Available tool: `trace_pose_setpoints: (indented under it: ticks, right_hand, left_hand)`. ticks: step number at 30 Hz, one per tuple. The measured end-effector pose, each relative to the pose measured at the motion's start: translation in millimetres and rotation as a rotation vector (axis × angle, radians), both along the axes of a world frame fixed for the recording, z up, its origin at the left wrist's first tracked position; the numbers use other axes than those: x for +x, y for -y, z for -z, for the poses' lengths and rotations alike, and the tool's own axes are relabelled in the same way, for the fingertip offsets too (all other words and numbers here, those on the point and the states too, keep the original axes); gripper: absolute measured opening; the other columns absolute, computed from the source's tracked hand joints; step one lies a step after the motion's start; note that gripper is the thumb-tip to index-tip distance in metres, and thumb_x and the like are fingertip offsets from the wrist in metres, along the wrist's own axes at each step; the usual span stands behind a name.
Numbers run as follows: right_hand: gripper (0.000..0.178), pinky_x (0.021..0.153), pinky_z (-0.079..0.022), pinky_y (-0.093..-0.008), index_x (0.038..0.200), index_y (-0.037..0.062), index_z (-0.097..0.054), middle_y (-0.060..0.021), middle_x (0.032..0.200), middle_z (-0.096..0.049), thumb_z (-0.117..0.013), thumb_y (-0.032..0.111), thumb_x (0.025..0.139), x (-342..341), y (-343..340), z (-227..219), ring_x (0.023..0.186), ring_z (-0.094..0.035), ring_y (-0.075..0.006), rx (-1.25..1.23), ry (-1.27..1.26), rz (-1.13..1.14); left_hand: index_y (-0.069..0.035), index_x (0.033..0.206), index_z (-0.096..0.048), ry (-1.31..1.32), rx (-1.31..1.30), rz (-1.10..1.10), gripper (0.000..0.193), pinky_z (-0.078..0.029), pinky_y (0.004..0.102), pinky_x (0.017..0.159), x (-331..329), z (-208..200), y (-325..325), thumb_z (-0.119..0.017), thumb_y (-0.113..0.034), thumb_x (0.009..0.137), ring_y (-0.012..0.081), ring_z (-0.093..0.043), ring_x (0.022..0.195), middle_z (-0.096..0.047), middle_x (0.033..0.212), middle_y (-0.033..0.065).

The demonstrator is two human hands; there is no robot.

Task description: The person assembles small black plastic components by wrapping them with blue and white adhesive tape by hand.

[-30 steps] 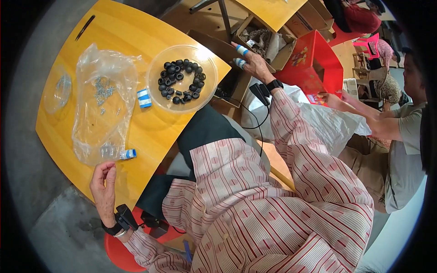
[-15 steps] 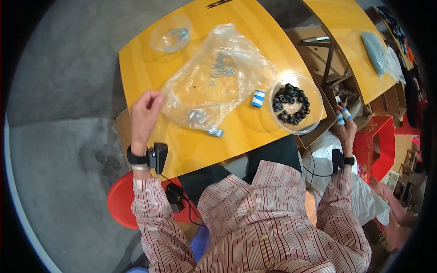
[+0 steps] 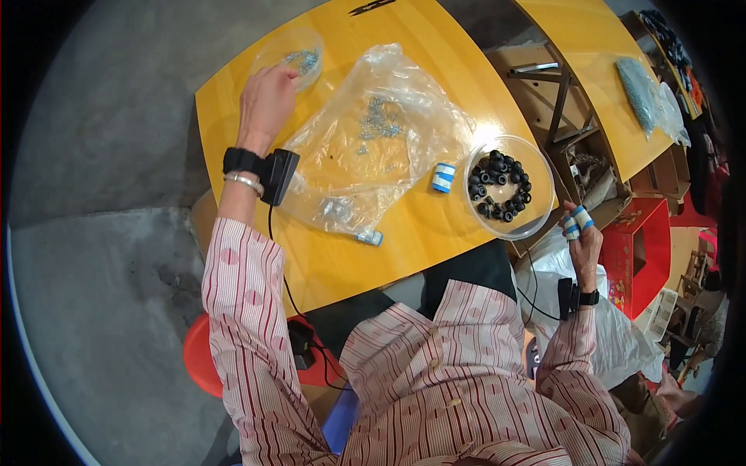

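Observation:
At the far left of the table, my left hand [image 3: 268, 101] bends over the near rim of a clear plastic bowl [image 3: 309, 79] with small silvery screws [image 3: 303, 60] in it. Its fingers are curled together, and whatever they hold is hidden. My right hand [image 3: 583, 242] is off the table's right edge, with blue-and-white tape round two fingers. Those fingers are drawn together; what is between them cannot be made out. Near it, a round clear tub [image 3: 507, 230] holds several black cap-like parts [image 3: 497, 186]. A clear plastic bag [image 3: 342, 147] with more small screws [image 3: 379, 120] lies mid-table.
A blue-and-white roll [image 3: 444, 178] stands beside the tub, and another [image 3: 370, 238] lies at the bag's near edge. A black clip [image 3: 371, 7] is at the far edge. To the right are a red box [image 3: 637, 241], cartons, and a second yellow table [image 3: 590, 54] with a filled bag [image 3: 639, 97].
My left hand has moved away from the bag's left edge, forward to the bowl of screws. My right hand has shifted slightly toward me and left. The view has tilted a little.

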State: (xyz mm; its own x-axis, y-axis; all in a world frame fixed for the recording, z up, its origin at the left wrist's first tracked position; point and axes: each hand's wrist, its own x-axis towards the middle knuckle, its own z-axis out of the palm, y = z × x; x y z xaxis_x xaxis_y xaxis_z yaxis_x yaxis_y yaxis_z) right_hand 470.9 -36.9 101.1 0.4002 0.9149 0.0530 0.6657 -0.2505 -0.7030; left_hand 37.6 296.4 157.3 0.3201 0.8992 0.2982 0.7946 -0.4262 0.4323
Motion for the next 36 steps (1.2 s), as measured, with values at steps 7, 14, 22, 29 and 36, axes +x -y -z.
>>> trace_pose_setpoints:
  ticks: [7, 14, 22, 29, 36]
  right_hand:
    - [0.027, 0.062, -0.046, -0.0223, 0.118, 0.0058, -0.062, -0.0004, 0.079, -0.064, -0.055, 0.011, 0.092, 6.3, 8.5, 7.2, 0.069, -0.055, -0.0062, -0.026, -0.002, -0.03]
    - [0.027, 0.064, -0.046, -0.0212, 0.117, 0.0062, -0.062, -0.0029, 0.077, -0.063, -0.054, 0.005, 0.091, 7.5, 18.9, 4.5, 0.07, -0.057, -0.0074, -0.054, -0.015, 0.006]
    - [0.027, 0.063, -0.047, -0.023, 0.112, 0.0062, -0.065, -0.0043, 0.081, -0.066, -0.059, 0.003, 0.086, -15.0, -9.0, -9.3, 0.069, -0.058, -0.0081, 0.049, 0.021, -0.059]
    - [0.02, 0.063, -0.047, -0.0213, 0.107, 0.0046, -0.066, -0.0035, 0.092, -0.07, -0.062, 0.007, 0.088, -29.5, -23.0, -20.8, 0.07, -0.058, -0.0057, 0.156, 0.087, -0.099]
    - [0.022, 0.068, -0.05, -0.024, 0.108, 0.005, -0.067, -0.006, 0.089, -0.068, -0.062, 0.005, 0.086, -30.3, -20.0, -30.7, 0.076, -0.063, -0.0098, 0.15, 0.206, -0.12]
  left_hand:
    - [-0.005, 0.089, -0.064, -0.57, 0.196, -0.024, 0.014, -0.048, 0.042, 0.075, -8.1, 29.9, -15.0, -0.062, -0.012, 0.077, 0.0345, -0.059, 0.086, -0.065, 0.09, 0.014]
    - [-0.006, 0.082, -0.063, -0.48, 0.342, -0.015, 0.009, -0.047, 0.0395, 0.071, -41.2, 11.3, 41.2, -0.061, -0.004, 0.074, 0.0321, -0.057, 0.081, -0.062, 0.079, 0.0114]
    - [-0.005, 0.09, -0.064, -0.433, 0.167, -0.04, 0.016, -0.046, 0.0395, 0.077, -106.8, 23.5, 99.0, -0.064, -0.002, 0.075, 0.0315, -0.054, 0.087, -0.06, 0.087, 0.0118]
    - [-0.003, 0.1, -0.063, -0.426, 0.246, -0.033, 0.023, -0.045, 0.0391, 0.083, -65.7, -3.2, 131.9, -0.062, 0.0, 0.077, 0.032, -0.053, 0.096, -0.059, 0.097, 0.0137]
    - [-0.002, 0.094, -0.061, -0.047, -0.052, 0.399, 0.017, -0.044, 0.0413, 0.077, 12.2, -13.3, 181.3, -0.063, -0.002, 0.077, 0.0309, -0.055, 0.089, -0.058, 0.095, 0.0115]
